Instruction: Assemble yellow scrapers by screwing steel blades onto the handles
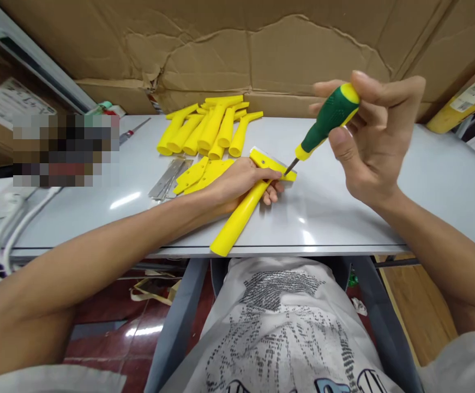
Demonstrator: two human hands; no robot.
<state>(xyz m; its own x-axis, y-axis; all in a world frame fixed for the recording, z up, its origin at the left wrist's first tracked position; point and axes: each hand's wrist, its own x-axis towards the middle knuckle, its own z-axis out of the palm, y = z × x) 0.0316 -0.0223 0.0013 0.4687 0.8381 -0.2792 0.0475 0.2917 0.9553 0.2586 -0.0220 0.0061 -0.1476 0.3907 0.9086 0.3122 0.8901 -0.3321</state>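
My left hand (247,180) is closed around the head of a yellow scraper (239,218), whose hollow handle slants down over the table's front edge. A thin strip of blade shows along the far side of its head. In my right hand (378,131) is a green and yellow screwdriver (329,120), held between thumb and fingers. Its tip meets the right part of the scraper head, close to my left thumb. Beside my left wrist lie flat yellow plates (194,174) with holes and a stack of thin metal blades (167,180).
Several yellow scraper handles (212,125) are piled at the back of the white table (343,218), before a cardboard wall (208,54). Another screwdriver (128,135) lies at the back left, near a blurred patch. White cables (10,229) hang over the left side.
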